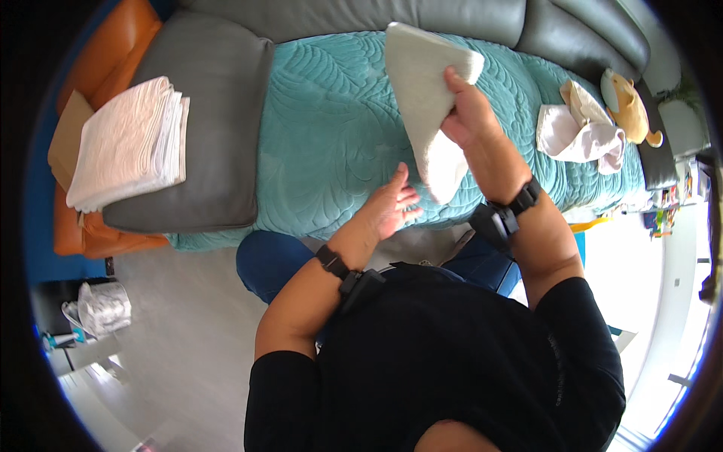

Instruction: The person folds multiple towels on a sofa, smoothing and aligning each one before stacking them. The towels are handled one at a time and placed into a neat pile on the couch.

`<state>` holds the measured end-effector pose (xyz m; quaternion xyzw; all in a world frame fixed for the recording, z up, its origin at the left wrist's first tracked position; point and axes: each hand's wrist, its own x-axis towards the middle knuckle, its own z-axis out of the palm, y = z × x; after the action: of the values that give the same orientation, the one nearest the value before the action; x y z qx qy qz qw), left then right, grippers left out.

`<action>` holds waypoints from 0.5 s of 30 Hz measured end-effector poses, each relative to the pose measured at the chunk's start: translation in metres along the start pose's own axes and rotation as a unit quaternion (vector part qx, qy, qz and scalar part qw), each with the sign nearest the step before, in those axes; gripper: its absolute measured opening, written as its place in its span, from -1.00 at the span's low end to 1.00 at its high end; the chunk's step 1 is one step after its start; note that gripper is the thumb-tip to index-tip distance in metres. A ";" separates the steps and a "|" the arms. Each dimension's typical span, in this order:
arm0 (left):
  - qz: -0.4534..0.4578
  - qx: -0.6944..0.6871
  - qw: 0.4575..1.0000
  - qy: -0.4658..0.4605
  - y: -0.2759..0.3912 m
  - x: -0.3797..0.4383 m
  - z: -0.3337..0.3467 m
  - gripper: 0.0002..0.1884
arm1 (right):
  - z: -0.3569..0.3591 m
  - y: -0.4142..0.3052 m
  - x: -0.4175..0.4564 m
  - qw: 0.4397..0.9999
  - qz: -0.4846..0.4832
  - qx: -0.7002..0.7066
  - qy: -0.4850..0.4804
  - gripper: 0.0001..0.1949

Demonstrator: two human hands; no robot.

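Observation:
A folded whitish cloth (421,85) is gripped near its right edge by my right hand (469,110), thumb on top, and its narrower lower end hangs over the teal quilted cover (322,130). Just left of that lower end, my left hand (392,206) is held with fingers apart and nothing in it. At the left, a thick stack of folded pale pink and white cloths (127,141) lies on a dark grey leather cushion (220,135). A crumpled pale cloth (582,133) rests on the cover at the right.
A yellow-and-white plush toy (630,110) leans at the sofa's right end. The grey leather backrest (395,14) runs along the top. Behind the stack are an orange leather seat (116,51) and a cardboard piece (68,141). A patterned basket-like container (104,308) stands at lower left.

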<state>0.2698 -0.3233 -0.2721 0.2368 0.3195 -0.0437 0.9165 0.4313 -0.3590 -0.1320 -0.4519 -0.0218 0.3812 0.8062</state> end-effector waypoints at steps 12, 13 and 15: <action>0.117 -0.328 0.908 -0.231 0.019 -0.031 -0.038 -0.59 | 0.044 -0.026 -0.050 0.987 -0.086 0.045 -0.131 -0.53; 0.148 -0.316 0.921 -0.171 0.025 -0.042 -0.053 -0.61 | 0.035 -0.029 -0.042 0.986 -0.083 0.032 -0.144 -0.55; 0.191 -0.227 0.947 -0.122 0.046 -0.082 -0.059 -0.52 | 0.011 -0.037 -0.026 0.985 -0.066 0.010 -0.157 -0.59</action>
<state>0.1825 -0.2613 -0.2444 0.0719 0.1550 0.1777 0.9691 0.4307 -0.3788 -0.0895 -0.3762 -0.1743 0.3932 0.8207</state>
